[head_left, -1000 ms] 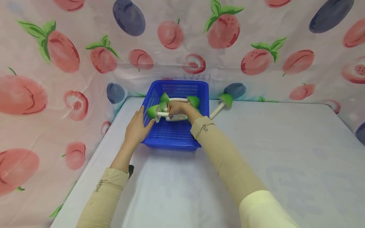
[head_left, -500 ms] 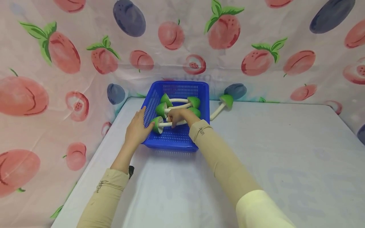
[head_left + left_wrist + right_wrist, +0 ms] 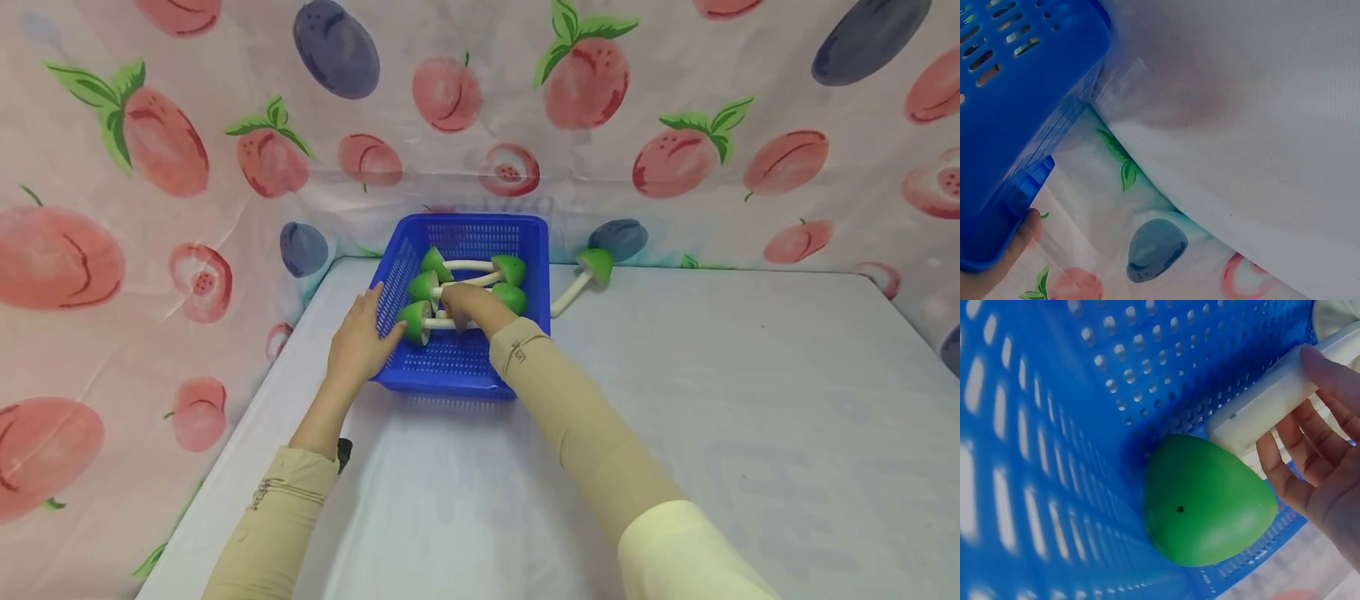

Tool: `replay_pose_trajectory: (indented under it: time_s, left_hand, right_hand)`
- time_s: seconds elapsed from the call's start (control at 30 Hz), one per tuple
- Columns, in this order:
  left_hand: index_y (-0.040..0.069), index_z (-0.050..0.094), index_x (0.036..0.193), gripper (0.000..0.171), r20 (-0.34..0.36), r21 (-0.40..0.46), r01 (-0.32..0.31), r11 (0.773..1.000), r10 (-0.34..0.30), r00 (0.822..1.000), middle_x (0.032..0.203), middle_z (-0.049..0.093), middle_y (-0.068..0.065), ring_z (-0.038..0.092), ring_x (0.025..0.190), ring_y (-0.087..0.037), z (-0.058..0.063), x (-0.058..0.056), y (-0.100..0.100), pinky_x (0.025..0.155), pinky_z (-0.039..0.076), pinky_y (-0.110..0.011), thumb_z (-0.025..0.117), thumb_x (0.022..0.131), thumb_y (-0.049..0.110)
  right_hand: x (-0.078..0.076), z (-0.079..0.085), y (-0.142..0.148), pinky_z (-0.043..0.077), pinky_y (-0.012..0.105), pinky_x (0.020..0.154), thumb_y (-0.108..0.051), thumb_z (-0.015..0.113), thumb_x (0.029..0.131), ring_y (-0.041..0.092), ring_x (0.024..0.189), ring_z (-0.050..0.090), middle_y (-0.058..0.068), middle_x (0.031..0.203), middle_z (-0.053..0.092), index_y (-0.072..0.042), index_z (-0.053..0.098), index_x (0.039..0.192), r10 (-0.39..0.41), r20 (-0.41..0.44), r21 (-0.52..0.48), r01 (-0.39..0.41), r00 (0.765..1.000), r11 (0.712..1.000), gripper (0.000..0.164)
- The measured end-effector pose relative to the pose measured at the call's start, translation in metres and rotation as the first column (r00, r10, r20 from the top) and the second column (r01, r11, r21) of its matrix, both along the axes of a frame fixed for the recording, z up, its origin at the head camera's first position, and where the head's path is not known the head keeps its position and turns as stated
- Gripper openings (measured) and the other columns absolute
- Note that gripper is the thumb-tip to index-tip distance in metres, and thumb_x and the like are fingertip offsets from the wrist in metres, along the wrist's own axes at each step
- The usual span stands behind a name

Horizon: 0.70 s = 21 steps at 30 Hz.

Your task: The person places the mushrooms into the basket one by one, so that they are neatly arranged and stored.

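Observation:
A blue perforated basket (image 3: 457,362) holds several mushroom models with green caps and white stems. My left hand (image 3: 356,342) grips the basket's left rim, thumb to the inside; a finger shows against the rim in the left wrist view. Inside the basket, my right hand (image 3: 476,308) pinches the white stem of the nearest mushroom (image 3: 415,323), whose cap points left. The right wrist view shows that stem (image 3: 1266,403) between thumb and fingers, beside the green cap (image 3: 1207,506) of another mushroom. Part of the held stem is hidden under the hand.
Outside the basket, one more mushroom (image 3: 596,267) leans at its right side, stem toward the basket. The white-covered table (image 3: 750,400) extends to the right. A fruit-printed cloth (image 3: 465,125) rises along the back and left.
My right hand has lowered the held mushroom from over the others toward the basket's front, its cap moving nearer to me. The left hand stays at the rim.

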<state>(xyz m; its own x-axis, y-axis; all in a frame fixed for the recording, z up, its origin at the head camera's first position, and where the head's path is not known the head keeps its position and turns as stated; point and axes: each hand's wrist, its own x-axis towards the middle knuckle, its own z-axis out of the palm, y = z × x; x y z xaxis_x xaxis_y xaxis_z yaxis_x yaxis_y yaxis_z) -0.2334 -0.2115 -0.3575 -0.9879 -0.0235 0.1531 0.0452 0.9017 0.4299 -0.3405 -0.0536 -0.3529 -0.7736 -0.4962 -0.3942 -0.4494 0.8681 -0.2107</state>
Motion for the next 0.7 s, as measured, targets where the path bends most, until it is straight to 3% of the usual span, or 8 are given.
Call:
replay_pose_trajectory:
  time_s: [0.23,0.53,0.7]
  left_hand:
    - [0.012,0.017,0.141,0.069,-0.002,0.006,0.001,1.0,-0.001,1.0,0.143,0.024,-0.021,0.02,0.133,-0.036,0.0005,0.0002,0.0,0.1,0.026,-0.057,0.049,0.086,0.037]
    - [0.012,0.018,0.141,0.068,-0.005,0.012,0.006,1.0,-0.006,1.0,0.143,0.024,-0.02,0.02,0.133,-0.035,0.0008,0.0003,-0.0004,0.102,0.025,-0.055,0.049,0.086,0.038]
    - [0.011,0.018,0.141,0.068,-0.003,0.008,0.008,1.0,-0.008,1.0,0.143,0.024,-0.019,0.019,0.133,-0.034,-0.0002,0.0005,-0.0009,0.102,0.024,-0.055,0.049,0.086,0.038]
  right_hand:
    - [-0.0033,-0.002,0.0055,0.047,0.028,0.082,-0.005,0.067,0.074,0.016,0.088,0.053,0.003,0.104,0.06,-0.008,0.06,0.102,-0.027,0.066,-0.007,0.027,0.997,1.0,0.029]
    - [-0.0018,0.0008,0.001,0.046,0.029,0.08,-0.005,0.066,0.075,0.014,0.086,0.047,0.003,0.106,0.058,-0.009,0.06,0.105,-0.015,0.053,0.031,0.014,0.998,0.999,0.031]
    - [-0.007,-0.0005,0.0033,0.046,0.03,0.08,-0.005,0.065,0.076,0.016,0.087,0.051,0.003,0.1,0.059,-0.007,0.062,0.098,-0.012,0.087,-0.039,0.015,0.996,0.999,0.022]
